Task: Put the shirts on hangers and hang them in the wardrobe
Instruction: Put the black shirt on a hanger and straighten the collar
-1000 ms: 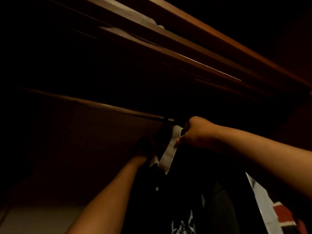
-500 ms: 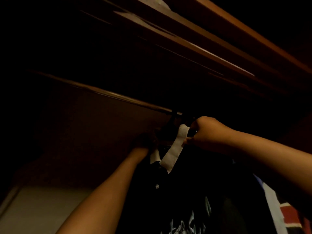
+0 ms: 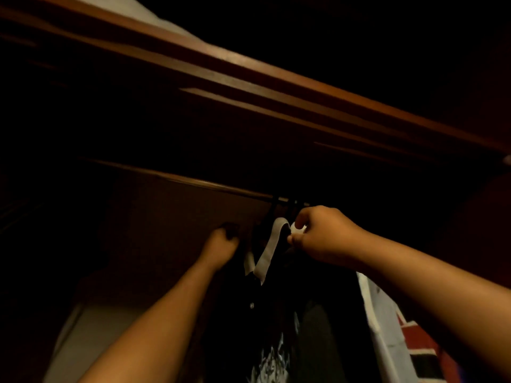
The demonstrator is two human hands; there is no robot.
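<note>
Dark brown wooden wardrobe boards (image 3: pixel 249 76) fill the upper part of the view, and very little light reaches inside.

At the right hand (image 3: pixel 323 233) the fingers (image 3: pixel 297 239) are curled and pinch the white collar (image 3: pixel 269 250) of the black button-up shirt (image 3: pixel 257 313), at the top of the collar, just under the thin wooden wardrobe rail (image 3: pixel 193 181). The left hand (image 3: pixel 221 244) is raised beside the left shoulder of the same shirt; its fingers are bent into the dark cloth, but the place is too dark to tell for sure if they hold the shirt or the hanger under it. Both forearms come up from the bottom of the frame toward the rail.

The black shirt hangs from the rail by dark hanger hooks (image 3: pixel 287 205), which sit on the rail just above the right hand. It has a small pale button (image 3: pixel 252 305) on the front. Lower down there is a white print (image 3: pixel 272 363) on dark cloth; whether it belongs to the same shirt I cannot tell. It may be letters or a picture, too blurred to read.

To the right of the black shirt, partly behind the right forearm, hangs a white garment with red and black stripes (image 3: pixel 401 341). At the bottom left a pale grey flat area (image 3: pixel 83 341) is visible.
</note>
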